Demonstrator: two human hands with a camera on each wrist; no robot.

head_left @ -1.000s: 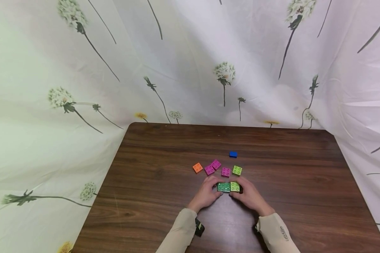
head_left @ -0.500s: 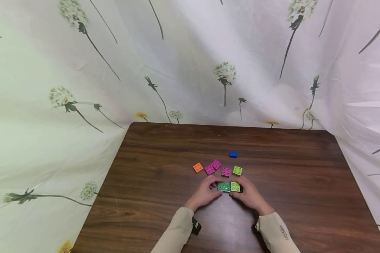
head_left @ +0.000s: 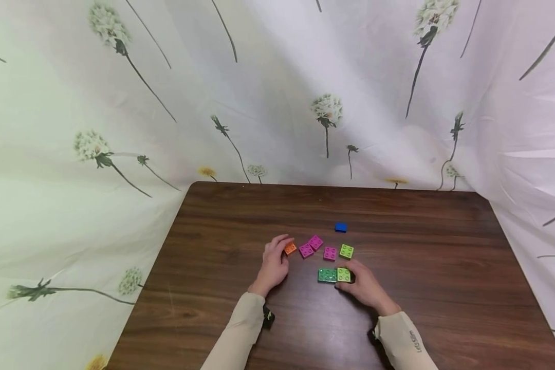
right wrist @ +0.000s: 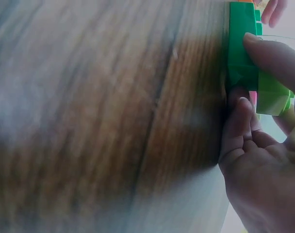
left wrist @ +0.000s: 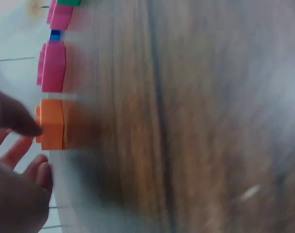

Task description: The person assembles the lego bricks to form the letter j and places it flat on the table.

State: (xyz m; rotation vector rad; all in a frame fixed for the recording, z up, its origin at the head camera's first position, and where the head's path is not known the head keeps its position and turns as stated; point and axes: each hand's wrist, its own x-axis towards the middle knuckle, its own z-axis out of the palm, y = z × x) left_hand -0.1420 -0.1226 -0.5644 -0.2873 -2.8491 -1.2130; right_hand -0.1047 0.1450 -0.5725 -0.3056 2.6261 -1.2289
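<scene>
My left hand (head_left: 273, 261) reaches to the orange building brick (head_left: 290, 248), its fingertips at the brick's left edge. In the left wrist view a finger overlaps the studs of that orange brick (left wrist: 52, 124), and the other fingers are loosely bent beside it. My right hand (head_left: 364, 287) grips a pair of joined bricks between thumb and fingers. A light green brick (head_left: 344, 275) sits on the right end of a longer dark green brick (head_left: 327, 275). The right wrist view shows the thumb lying along the dark green brick (right wrist: 242, 43), with the light green one overhanging its end.
Three magenta bricks, one of them (head_left: 330, 253) nearest the green pair, lie on the brown wooden table (head_left: 203, 288). A second light green brick (head_left: 346, 251) and a blue brick (head_left: 340, 227) lie farther back. Behind the table hangs a flower-patterned cloth (head_left: 277, 103).
My left hand has let go of the dark green brick and moved left and away from me to the orange brick. The right hand stays on the joined green bricks.
</scene>
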